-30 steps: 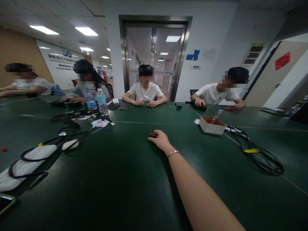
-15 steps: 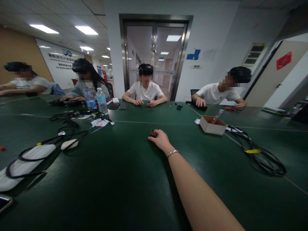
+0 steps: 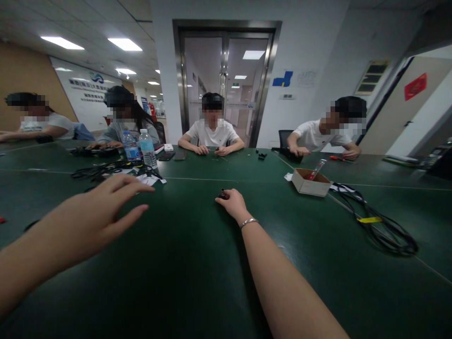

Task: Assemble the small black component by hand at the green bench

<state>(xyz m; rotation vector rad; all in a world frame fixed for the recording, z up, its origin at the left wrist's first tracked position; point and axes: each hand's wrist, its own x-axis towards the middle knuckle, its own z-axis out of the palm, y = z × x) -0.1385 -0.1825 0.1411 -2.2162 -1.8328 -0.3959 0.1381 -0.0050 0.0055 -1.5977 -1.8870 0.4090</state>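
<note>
My right hand (image 3: pixel 232 204) reaches forward over the green table (image 3: pixel 197 263), fingers closed around a small dark object with a metallic round top (image 3: pixel 222 192). Most of that object is hidden by the fingers, and its kind cannot be made out. At the left, my left hand (image 3: pixel 102 212) hovers above the table, fingers stretched out and thumb apart, with nothing in it. Black cables (image 3: pixel 95 169) and white papers (image 3: pixel 151 180) lie just beyond my left hand.
Two water bottles (image 3: pixel 147 149) stand at the back left near phones (image 3: pixel 180 155). To the right are an open box (image 3: pixel 310 183) with a clear tube (image 3: pixel 318 169) and a coiled black cable (image 3: pixel 388 235). Several people sit across the table, including one opposite me (image 3: pixel 212 134).
My left hand has come into view from the left, covering the white mouse-like object and cables. My right hand keeps its hold in nearly the same place.
</note>
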